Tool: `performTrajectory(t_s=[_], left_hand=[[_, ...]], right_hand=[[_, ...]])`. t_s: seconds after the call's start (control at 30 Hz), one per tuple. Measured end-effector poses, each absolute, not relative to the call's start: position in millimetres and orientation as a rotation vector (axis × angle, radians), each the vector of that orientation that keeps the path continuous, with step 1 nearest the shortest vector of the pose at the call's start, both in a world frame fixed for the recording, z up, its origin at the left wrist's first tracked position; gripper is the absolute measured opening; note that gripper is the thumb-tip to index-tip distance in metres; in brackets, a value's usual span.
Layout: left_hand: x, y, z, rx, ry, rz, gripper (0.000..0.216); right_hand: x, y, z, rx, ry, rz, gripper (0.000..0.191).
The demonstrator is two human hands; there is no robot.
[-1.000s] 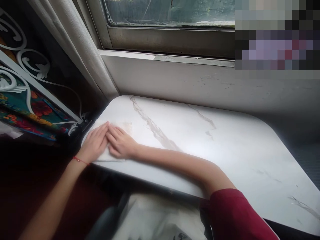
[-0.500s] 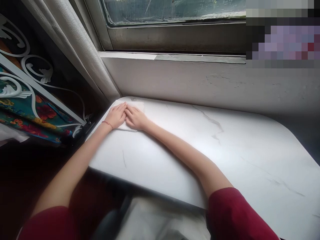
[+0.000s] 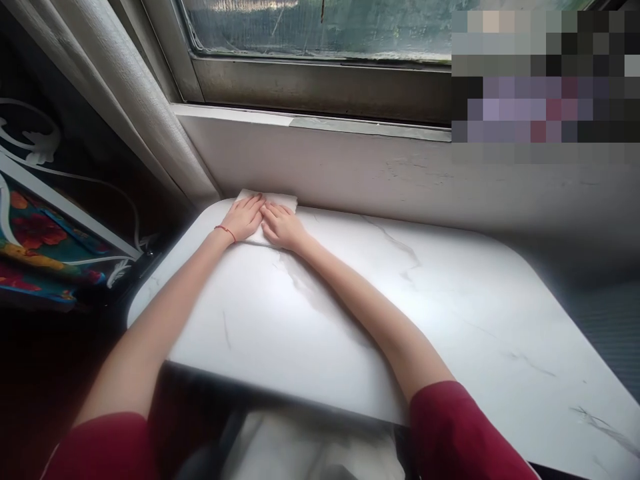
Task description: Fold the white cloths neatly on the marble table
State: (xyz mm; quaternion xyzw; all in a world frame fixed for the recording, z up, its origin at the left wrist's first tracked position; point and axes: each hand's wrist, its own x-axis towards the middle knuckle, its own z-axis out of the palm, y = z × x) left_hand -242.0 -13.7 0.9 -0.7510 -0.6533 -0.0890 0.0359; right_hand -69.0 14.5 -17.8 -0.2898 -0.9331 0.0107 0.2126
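Note:
My left hand [image 3: 243, 219] and my right hand [image 3: 281, 225] lie flat side by side, fingers stretched out, pressing on a white cloth or paper towel [image 3: 284, 199]. The cloth sits at the far left corner of a white marble-patterned table [image 3: 400, 307], right against the wall under the window. A thin red string circles my left wrist. Both arms reach out from dark red sleeves.
A grey wall [image 3: 400, 180] and a window sill [image 3: 310, 121] run along the table's far edge. A pale curtain [image 3: 125, 87] hangs at the left. A white scrolled metal frame with flowered fabric [image 3: 45, 233] stands left of the table. The table's near edge borders a dark gap.
Both hands have slid the cloth away from me, from the near left edge of the table to the far corner against the wall.

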Motion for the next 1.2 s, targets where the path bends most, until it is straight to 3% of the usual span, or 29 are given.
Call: performTrajectory(t_s=[0.33, 0.53, 0.9, 1.07, 1.2], left_hand=[[-218, -34, 12, -2.357, -2.050, -0.046, 0.065], [-176, -69, 27, -2.511, -1.770, -0.053, 0.072], [-77, -162, 40, -2.881, -0.951, -0.077, 0.027], [-62, -180, 28, -2.633, -1.049, -0.103, 0.024], [-60, -172, 20, -2.522, -1.125, -0.180, 0.028]], right_hand=[[-39, 4, -14, -0.651, -2.635, 0.087, 0.046], [13, -31, -10, -0.617, -2.619, 0.032, 0.045], [106, -228, -27, -0.933, -2.626, -0.030, 0.063], [100, -234, -23, -0.994, -2.650, -0.016, 0.059], [95, -216, -10, -1.007, -2.745, -0.367, 0.052]])
